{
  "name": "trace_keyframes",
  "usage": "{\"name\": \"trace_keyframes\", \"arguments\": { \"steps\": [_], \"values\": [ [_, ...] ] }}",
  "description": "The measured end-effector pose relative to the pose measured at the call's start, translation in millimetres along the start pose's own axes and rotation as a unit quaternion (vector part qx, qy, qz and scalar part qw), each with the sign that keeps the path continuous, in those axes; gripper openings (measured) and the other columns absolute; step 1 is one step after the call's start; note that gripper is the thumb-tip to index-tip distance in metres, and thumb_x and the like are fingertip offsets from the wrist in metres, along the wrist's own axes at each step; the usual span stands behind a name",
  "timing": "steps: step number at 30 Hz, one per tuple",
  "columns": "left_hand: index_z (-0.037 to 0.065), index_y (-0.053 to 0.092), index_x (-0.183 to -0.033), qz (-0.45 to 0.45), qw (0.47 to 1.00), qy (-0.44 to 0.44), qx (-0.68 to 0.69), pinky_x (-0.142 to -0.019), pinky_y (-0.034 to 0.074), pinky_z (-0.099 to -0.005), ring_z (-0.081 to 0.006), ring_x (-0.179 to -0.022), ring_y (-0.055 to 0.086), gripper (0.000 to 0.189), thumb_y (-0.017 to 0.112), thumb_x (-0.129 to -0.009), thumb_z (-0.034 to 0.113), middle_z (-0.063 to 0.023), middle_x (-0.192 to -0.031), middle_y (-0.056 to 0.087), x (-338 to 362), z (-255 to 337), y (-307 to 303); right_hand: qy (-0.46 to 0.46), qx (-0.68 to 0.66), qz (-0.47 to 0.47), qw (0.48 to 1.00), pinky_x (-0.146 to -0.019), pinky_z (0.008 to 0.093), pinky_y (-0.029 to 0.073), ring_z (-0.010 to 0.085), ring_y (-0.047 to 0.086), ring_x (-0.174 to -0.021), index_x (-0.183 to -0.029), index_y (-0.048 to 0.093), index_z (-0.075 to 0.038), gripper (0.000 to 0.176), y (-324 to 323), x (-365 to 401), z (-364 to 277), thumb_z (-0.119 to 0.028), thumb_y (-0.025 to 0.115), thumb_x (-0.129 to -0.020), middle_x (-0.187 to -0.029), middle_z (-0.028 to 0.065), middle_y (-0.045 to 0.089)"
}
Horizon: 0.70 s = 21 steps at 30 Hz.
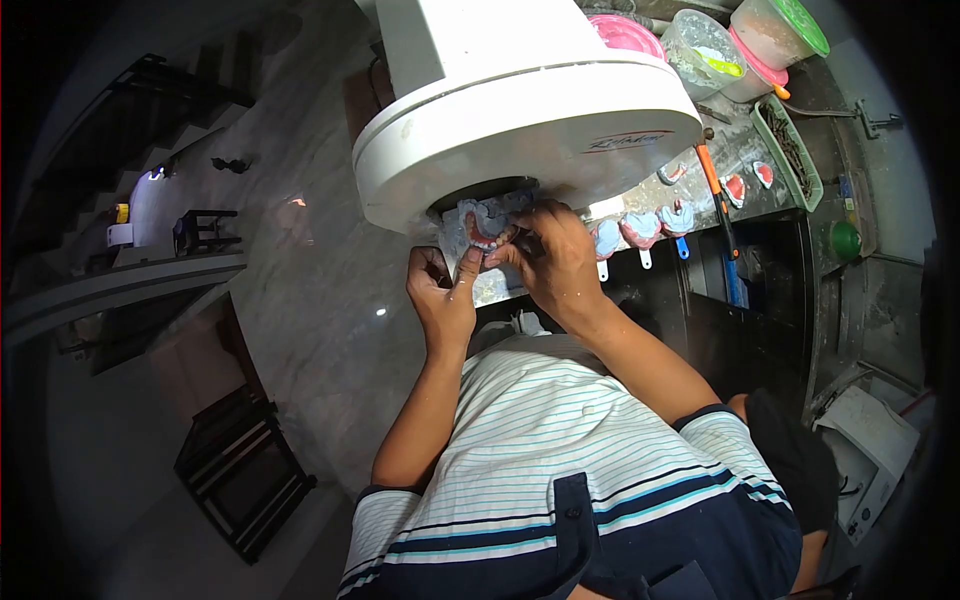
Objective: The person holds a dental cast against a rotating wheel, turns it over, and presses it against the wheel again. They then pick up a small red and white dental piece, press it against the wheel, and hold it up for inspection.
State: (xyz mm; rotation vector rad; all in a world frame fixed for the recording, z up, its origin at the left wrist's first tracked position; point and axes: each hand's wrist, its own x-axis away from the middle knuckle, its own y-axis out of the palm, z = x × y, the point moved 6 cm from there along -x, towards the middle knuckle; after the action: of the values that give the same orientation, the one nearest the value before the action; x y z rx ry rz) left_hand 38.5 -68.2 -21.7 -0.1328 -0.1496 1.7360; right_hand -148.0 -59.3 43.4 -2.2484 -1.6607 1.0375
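Observation:
A pale plaster dental model with a red-pink band and a row of teeth is between my hands, just in front of the dark opening of a white rounded machine. My left hand grips its lower left side, with the thumb on the front and the other fingers curled behind. At the right side, my right hand has its fingers bent and pinched on the model near the teeth. Part of the model is hidden behind the fingers.
Dental impressions in trays line the counter edge at right, beside an orange-and-black handled tool. Farther back are a green basket of dark sticks and several plastic tubs. A white device stands at lower right.

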Motion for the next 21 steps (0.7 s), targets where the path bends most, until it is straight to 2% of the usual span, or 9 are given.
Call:
{"name": "trace_keyframes", "arguments": {
  "steps": [4, 9, 19, 21],
  "values": [
    [0.006, 0.048, -0.083, -0.007, 1.000, 0.012, -0.018, -0.061, 0.034, -0.0289, -0.0111, -0.068, 0.038, 0.045, 0.087, -0.087, 0.028, 0.0028, -0.074, 0.042, 0.5, 4.4, 1.2, 0.001, -0.002, 0.000, 1.000, -0.073, 0.0465, 0.048, 0.0384, 0.062, -0.082, -0.097, 0.065, -0.005, 0.041, 1.6, 0.9, 1.3, -0.015, 0.091, -0.067, -0.086, 0.0142, 0.063],
    [0.006, 0.048, -0.082, -0.008, 0.998, -0.019, 0.053, -0.063, 0.035, -0.0270, -0.0104, -0.069, 0.038, 0.042, 0.085, -0.091, 0.025, 0.0034, -0.074, 0.043, 1.3, 5.5, 5.1, 0.014, -0.011, 0.007, 1.000, -0.073, 0.0464, 0.048, 0.0386, 0.062, -0.082, -0.096, 0.064, -0.004, 0.041, 2.3, 1.2, 2.5, -0.014, 0.091, -0.066, -0.087, 0.0146, 0.063],
    [0.006, 0.048, -0.080, -0.019, 0.998, -0.039, 0.051, -0.063, 0.035, -0.0270, -0.0099, -0.069, 0.038, 0.043, 0.084, -0.091, 0.027, 0.0042, -0.074, 0.044, -1.6, 9.7, 5.8, 0.004, -0.009, 0.018, 1.000, -0.073, 0.0465, 0.049, 0.0394, 0.063, -0.082, -0.097, 0.065, -0.003, 0.041, 3.2, 1.2, 3.2, -0.010, 0.090, -0.065, -0.088, 0.0158, 0.064],
    [0.006, 0.053, -0.086, -0.034, 0.997, -0.058, 0.047, -0.072, 0.037, -0.0264, -0.0094, -0.077, 0.043, 0.032, 0.082, -0.093, 0.018, 0.0032, -0.082, 0.049, -0.9, 6.3, 3.9, 0.004, -0.004, 0.015, 1.000, -0.074, 0.0465, 0.049, 0.0396, 0.063, -0.082, -0.097, 0.065, -0.003, 0.041, 3.7, 1.1, 3.6, -0.009, 0.090, -0.066, -0.089, 0.0161, 0.064]
  ]
}}
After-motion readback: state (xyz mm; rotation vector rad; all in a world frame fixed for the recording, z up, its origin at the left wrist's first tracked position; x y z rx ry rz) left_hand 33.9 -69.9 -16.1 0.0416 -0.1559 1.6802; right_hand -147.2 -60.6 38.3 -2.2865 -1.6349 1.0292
